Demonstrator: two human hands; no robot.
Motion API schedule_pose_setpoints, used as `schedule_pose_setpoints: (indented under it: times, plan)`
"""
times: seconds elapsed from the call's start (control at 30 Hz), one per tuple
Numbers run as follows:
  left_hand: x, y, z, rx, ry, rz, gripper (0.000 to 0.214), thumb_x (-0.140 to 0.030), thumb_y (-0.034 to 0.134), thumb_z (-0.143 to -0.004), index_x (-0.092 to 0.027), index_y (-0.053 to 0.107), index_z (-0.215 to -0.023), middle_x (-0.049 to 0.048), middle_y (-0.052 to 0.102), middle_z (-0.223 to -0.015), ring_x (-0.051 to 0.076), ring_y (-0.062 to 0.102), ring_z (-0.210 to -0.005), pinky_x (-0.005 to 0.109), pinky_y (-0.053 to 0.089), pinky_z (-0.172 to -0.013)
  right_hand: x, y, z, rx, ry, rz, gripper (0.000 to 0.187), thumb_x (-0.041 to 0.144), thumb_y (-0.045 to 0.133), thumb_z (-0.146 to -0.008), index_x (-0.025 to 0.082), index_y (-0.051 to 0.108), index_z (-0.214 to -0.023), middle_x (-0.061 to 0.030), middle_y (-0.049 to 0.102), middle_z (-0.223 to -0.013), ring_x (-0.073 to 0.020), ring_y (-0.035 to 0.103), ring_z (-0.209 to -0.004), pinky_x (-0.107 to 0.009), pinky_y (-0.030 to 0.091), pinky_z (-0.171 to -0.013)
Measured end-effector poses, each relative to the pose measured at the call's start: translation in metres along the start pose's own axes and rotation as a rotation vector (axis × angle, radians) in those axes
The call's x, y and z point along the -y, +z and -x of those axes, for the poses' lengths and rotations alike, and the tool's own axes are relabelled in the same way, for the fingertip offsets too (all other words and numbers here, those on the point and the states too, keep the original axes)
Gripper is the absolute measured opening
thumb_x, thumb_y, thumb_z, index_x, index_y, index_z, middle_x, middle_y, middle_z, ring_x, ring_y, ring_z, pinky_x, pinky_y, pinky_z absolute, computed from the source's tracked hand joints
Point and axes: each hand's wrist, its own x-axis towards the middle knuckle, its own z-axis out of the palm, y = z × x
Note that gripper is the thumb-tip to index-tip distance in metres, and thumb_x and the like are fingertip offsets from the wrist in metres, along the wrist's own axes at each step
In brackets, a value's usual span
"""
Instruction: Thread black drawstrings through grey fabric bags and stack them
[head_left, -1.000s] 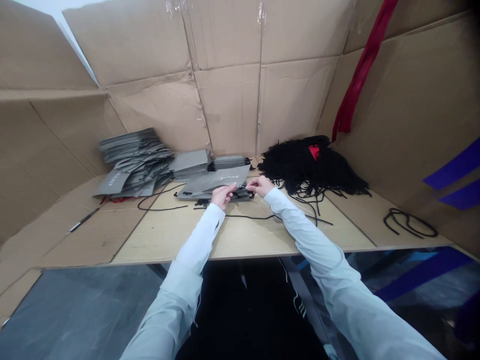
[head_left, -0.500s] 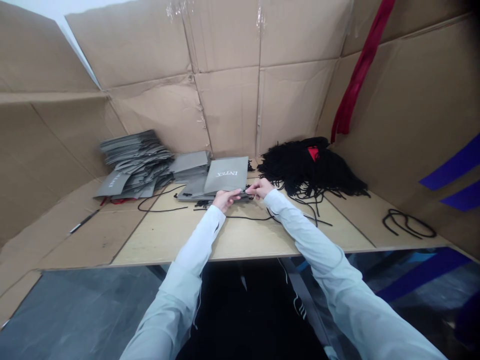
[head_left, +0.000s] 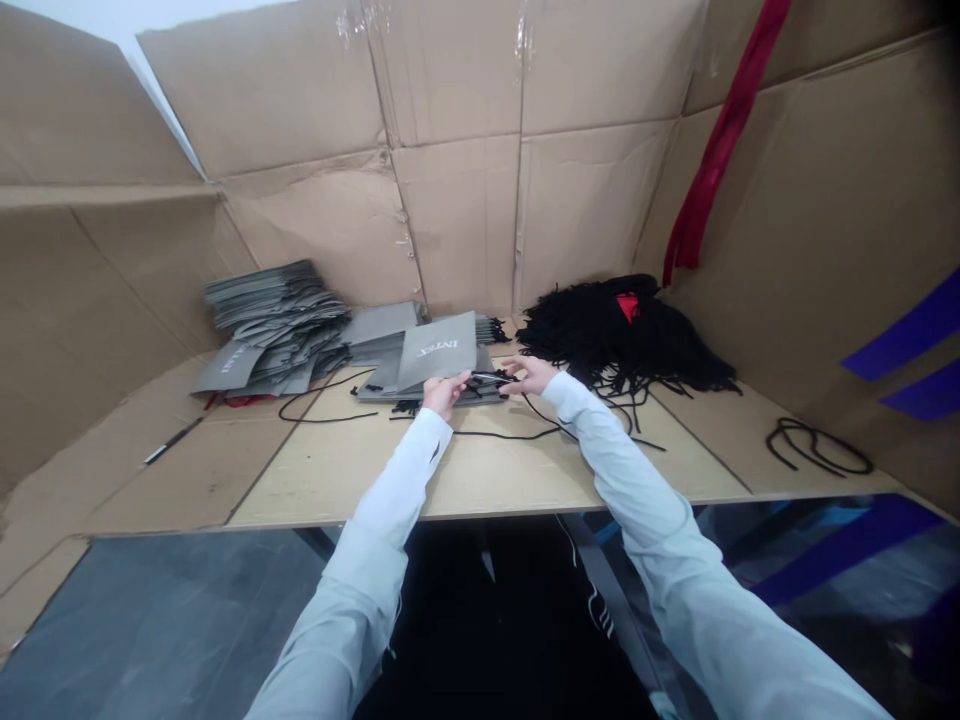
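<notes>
Two bare hands meet just above the board tabletop [head_left: 487,470]. The left hand [head_left: 444,395] is curled closed at the lower edge of a grey paper bag [head_left: 436,350], while the right hand [head_left: 531,375] pinches a short black cord [head_left: 487,378] between thumb and fingertips, its other fingers loosely bent. The cord runs from the right fingers toward the left fingers; whether the left fingers grip it too, or only the bag, is too small to tell.

The bag sits tilted just beyond the left fingers, with pale print on its face and its lower part lying on a low stack of flat grey bags [head_left: 382,382]. Farther left of the fingers is a taller heap of grey bags [head_left: 274,310]. Beyond the right fingers lies a tangled pile of black cords [head_left: 622,340] — a loose cord [head_left: 502,435] trails on the board just below both hands.
</notes>
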Motion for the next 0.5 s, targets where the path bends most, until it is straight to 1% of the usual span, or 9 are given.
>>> schedule_pose_setpoints:
  times: [0.07,0.13,0.2,0.3,0.37,0.43,0.5]
  plan:
    - [-0.005,-0.005,-0.003,-0.051,0.031,0.039,0.028,-0.014,0.074,-0.043,-0.008,0.048,-0.051,-0.0016,0.049,-0.045,0.001,0.042,-0.039,0.013,0.021,-0.032,-0.011,-0.016,0.0,0.03,0.05,0.12,0.046,0.015,0.076,-0.042,0.014,0.062,-0.086,-0.0021,0.063,-0.071,-0.0103,0.057,-0.054,-0.021,0.046,-0.057]
    - [-0.009,-0.011,-0.005,-0.102,0.054,0.081,0.031,-0.015,0.075,-0.042,-0.01,0.045,-0.051,-0.0041,0.045,-0.043,0.0,0.039,-0.037,0.013,0.017,-0.032,-0.02,-0.031,0.002,0.062,0.104,0.136,0.039,0.01,0.074,-0.041,0.013,0.063,-0.078,-0.0007,0.062,-0.061,-0.0104,0.056,-0.048,-0.022,0.046,-0.055]
    - [-0.013,-0.015,-0.007,-0.155,0.066,0.114,0.033,-0.015,0.074,-0.043,-0.011,0.043,-0.051,-0.0062,0.041,-0.042,0.0,0.036,-0.035,0.013,0.015,-0.031,-0.026,-0.045,0.004,0.044,0.112,0.055,0.034,0.01,0.074,-0.042,0.012,0.062,-0.074,-0.0004,0.061,-0.055,-0.0107,0.055,-0.044,-0.023,0.047,-0.052]
    - [-0.016,-0.019,-0.007,-0.208,0.076,0.155,0.03,-0.013,0.073,-0.045,-0.011,0.045,-0.055,-0.0064,0.042,-0.044,-0.001,0.033,-0.035,0.013,0.016,-0.031,-0.029,-0.058,0.009,-0.006,0.111,-0.184,0.028,0.014,0.074,-0.045,0.01,0.062,-0.07,-0.0016,0.059,-0.05,-0.0113,0.055,-0.043,-0.023,0.048,-0.047]
    - [-0.018,-0.02,-0.008,-0.221,0.076,0.176,0.027,-0.011,0.072,-0.046,-0.01,0.047,-0.057,-0.0047,0.046,-0.047,-0.002,0.033,-0.035,0.012,0.016,-0.031,-0.03,-0.062,0.01,-0.089,0.129,-0.335,0.022,0.013,0.073,-0.048,0.009,0.06,-0.066,-0.0031,0.059,-0.049,-0.0115,0.055,-0.043,-0.023,0.049,-0.046]
    - [-0.018,-0.02,-0.008,-0.226,0.062,0.188,0.024,-0.01,0.07,-0.048,-0.009,0.049,-0.058,-0.0028,0.049,-0.05,-0.002,0.033,-0.036,0.012,0.016,-0.03,-0.029,-0.061,0.01,-0.24,0.138,-0.448,0.017,0.01,0.072,-0.051,0.008,0.059,-0.063,-0.0041,0.058,-0.049,-0.0115,0.056,-0.044,-0.022,0.05,-0.047]
    - [-0.018,-0.02,-0.007,-0.212,0.043,0.188,0.02,-0.009,0.069,-0.05,-0.008,0.05,-0.058,-0.0008,0.052,-0.052,-0.002,0.033,-0.036,0.011,0.015,-0.03,-0.027,-0.058,0.008,-0.398,0.121,-0.564,0.015,0.008,0.07,-0.054,0.007,0.059,-0.063,-0.0038,0.058,-0.049,-0.0114,0.057,-0.046,-0.023,0.053,-0.053]
